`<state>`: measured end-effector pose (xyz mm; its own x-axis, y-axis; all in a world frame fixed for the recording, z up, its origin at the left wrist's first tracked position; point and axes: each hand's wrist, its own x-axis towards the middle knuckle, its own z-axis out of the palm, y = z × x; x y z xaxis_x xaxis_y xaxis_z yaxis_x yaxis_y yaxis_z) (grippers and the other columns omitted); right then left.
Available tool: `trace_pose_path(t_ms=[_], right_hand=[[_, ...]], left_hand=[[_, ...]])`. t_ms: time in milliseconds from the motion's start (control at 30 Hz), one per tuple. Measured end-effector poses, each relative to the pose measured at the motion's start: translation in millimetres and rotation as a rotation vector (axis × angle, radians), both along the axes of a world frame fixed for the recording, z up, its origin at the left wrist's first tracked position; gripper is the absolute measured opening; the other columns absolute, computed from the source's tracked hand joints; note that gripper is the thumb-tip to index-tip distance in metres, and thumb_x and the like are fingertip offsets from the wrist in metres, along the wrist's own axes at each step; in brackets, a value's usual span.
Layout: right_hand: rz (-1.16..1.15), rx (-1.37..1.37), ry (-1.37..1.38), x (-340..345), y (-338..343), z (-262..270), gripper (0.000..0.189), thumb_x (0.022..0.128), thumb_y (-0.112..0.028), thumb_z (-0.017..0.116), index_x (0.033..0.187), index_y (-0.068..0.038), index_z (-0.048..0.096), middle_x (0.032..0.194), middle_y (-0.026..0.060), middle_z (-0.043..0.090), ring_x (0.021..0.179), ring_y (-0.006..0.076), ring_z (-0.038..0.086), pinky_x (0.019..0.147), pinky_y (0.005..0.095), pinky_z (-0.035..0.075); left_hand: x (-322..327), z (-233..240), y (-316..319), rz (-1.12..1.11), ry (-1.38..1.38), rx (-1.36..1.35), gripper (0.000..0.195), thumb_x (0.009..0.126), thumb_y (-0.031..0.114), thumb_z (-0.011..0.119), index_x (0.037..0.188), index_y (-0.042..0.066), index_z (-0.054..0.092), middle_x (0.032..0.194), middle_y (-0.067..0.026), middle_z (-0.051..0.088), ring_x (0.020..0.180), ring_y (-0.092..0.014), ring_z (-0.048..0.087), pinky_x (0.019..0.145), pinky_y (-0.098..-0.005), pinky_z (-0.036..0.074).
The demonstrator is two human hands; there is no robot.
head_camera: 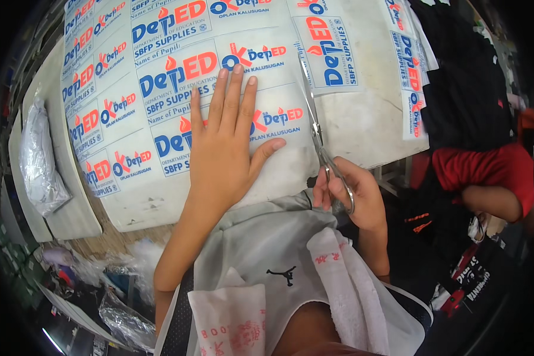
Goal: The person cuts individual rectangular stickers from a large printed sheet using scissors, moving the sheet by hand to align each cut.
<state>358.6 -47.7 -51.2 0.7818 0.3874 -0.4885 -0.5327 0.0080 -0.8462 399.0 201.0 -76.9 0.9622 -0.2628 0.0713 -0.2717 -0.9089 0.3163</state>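
My left hand (220, 133) lies flat, palm down and fingers spread, on a large pale sheet (267, 91) printed with repeated blue and red-orange labels. To its right, my right hand (356, 191) grips a pair of metal scissors (317, 129) by the handles. The blades point away from me along the sheet's right edge; whether they are parted is hard to tell. Just right of the blades lies a strip with the same print (331, 53), turned sideways. I cannot tell whether it is fully separate from the sheet.
The worn white tabletop (360, 122) carries more printed pieces (411, 80) at its right end. A clear plastic-wrapped bundle (42, 155) lies at the left. Dark fabric (467, 84) is heaped beyond the right edge, near a person in red clothing (485, 178). Plastic bags (127, 320) lie below left.
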Motion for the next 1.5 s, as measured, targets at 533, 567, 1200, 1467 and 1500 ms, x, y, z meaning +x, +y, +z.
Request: trace_pose_path(t_ms=[533, 567, 1200, 1467, 1500], right_hand=[[-0.032, -0.057, -0.034, -5.4, 6.9, 1.2, 0.020, 0.102, -0.017, 0.063, 0.099, 0.003, 0.060, 0.074, 0.0080, 0.065, 0.065, 0.0116, 0.061, 0.059, 0.0246, 0.048], [-0.035, -0.054, -0.035, -5.7, 6.8, 0.4, 0.020, 0.103, -0.017, 0.062, 0.099, 0.003, 0.060, 0.074, 0.0078, 0.065, 0.064, 0.0115, 0.061, 0.059, 0.0244, 0.048], [-0.145, -0.171, 0.025, -13.1, 22.6, 8.6, 0.022, 0.103, -0.018, 0.063, 0.096, 0.003, 0.063, 0.067, 0.0040, 0.063, 0.059, 0.0070, 0.056, 0.056, 0.0222, 0.044], [-0.153, -0.191, 0.026, -12.2, 24.3, 12.4, 0.021, 0.102, -0.016, 0.064, 0.096, 0.004, 0.063, 0.067, 0.0042, 0.064, 0.058, 0.0071, 0.056, 0.055, 0.0223, 0.044], [-0.157, -0.200, 0.034, -12.9, 23.9, 12.9, 0.021, 0.102, -0.016, 0.064, 0.096, 0.004, 0.063, 0.067, 0.0043, 0.064, 0.057, 0.0071, 0.056, 0.055, 0.0224, 0.044]], left_hand=[[-1.1, -1.1, 0.5, 0.028, -0.016, 0.002, 0.073, 0.100, 0.048, 0.053, 0.158, 0.007, 0.034, 0.166, -0.0134, 0.030, 0.154, -0.032, 0.025, 0.124, -0.0561, 0.013], [-1.4, -1.7, 0.6, 0.028, -0.023, 0.008, 0.073, 0.101, 0.048, 0.053, 0.158, 0.007, 0.035, 0.166, -0.0135, 0.031, 0.154, -0.031, 0.025, 0.124, -0.0561, 0.013], [-1.9, 1.0, -1.4, 0.038, -0.009, 0.003, 0.072, 0.100, 0.047, 0.054, 0.158, 0.007, 0.035, 0.165, -0.0135, 0.031, 0.154, -0.031, 0.025, 0.125, -0.0560, 0.011], [-1.6, 0.0, -1.4, 0.039, -0.007, -0.023, 0.073, 0.099, 0.046, 0.056, 0.158, 0.007, 0.035, 0.166, -0.0128, 0.031, 0.154, -0.030, 0.025, 0.125, -0.0560, 0.011], [-1.7, 0.1, -1.3, 0.040, -0.012, -0.027, 0.073, 0.099, 0.046, 0.056, 0.158, 0.007, 0.035, 0.166, -0.0126, 0.031, 0.154, -0.030, 0.025, 0.124, -0.0559, 0.012]])
